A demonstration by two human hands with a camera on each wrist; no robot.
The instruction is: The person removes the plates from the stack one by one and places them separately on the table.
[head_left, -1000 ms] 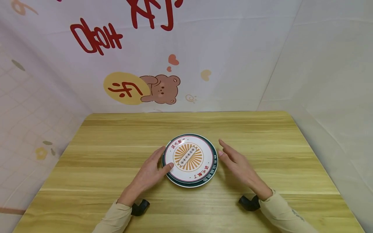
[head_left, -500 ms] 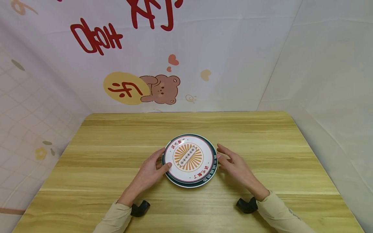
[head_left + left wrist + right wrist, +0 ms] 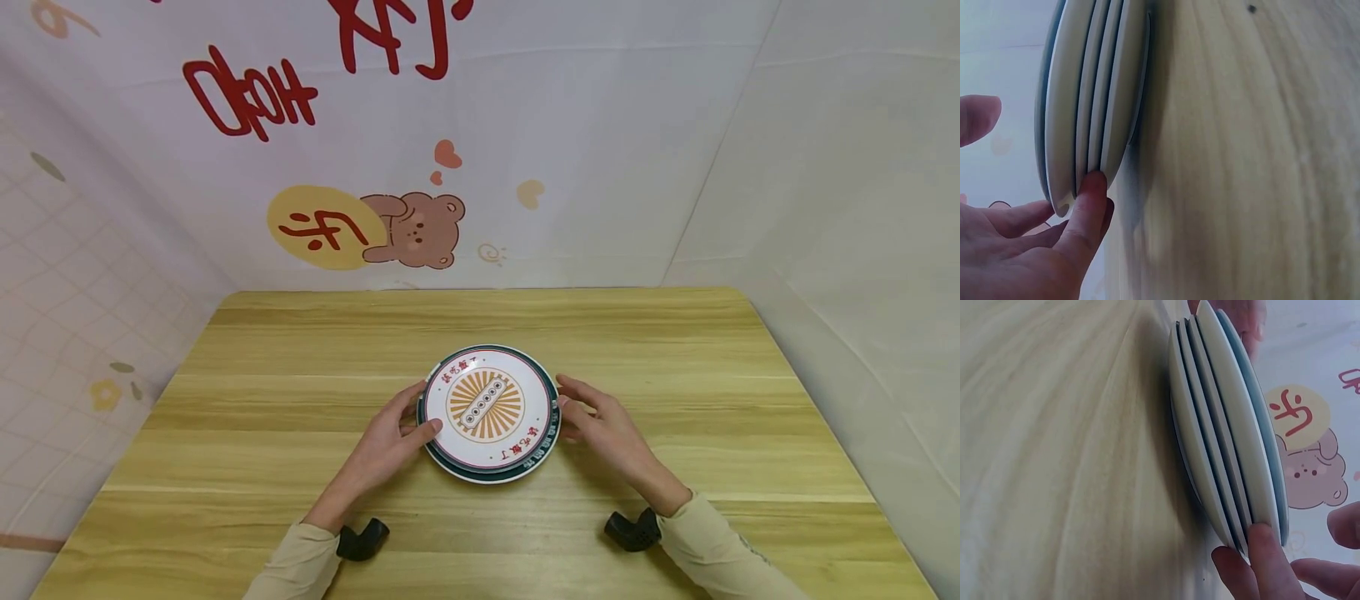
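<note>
A stack of plates [image 3: 1094, 87] sits on the table, several rims showing one below another in both wrist views. On top is a white plate [image 3: 484, 450] with an orange sunburst, red lettering and a green border. My left hand [image 3: 378, 446] is at the stack's left side; its fingers [image 3: 1090, 194] touch the rims, and its thumb stands off above the top plate. On the opposite side my right hand [image 3: 615, 437] touches the rims with its fingers [image 3: 1266, 544]. The right thumb [image 3: 1344, 525] is held apart from the plates.
The stack stands near the middle of a wooden table [image 3: 262, 400]. A white wall covering [image 3: 600, 125] with red characters and a printed bear [image 3: 420, 233] rises behind it. Black camera mounts [image 3: 363, 540] show under both wrists.
My right hand has moved left, from beside the stack until its fingers meet the rims. The left hand has hardly moved, and the plates stay where they were.
</note>
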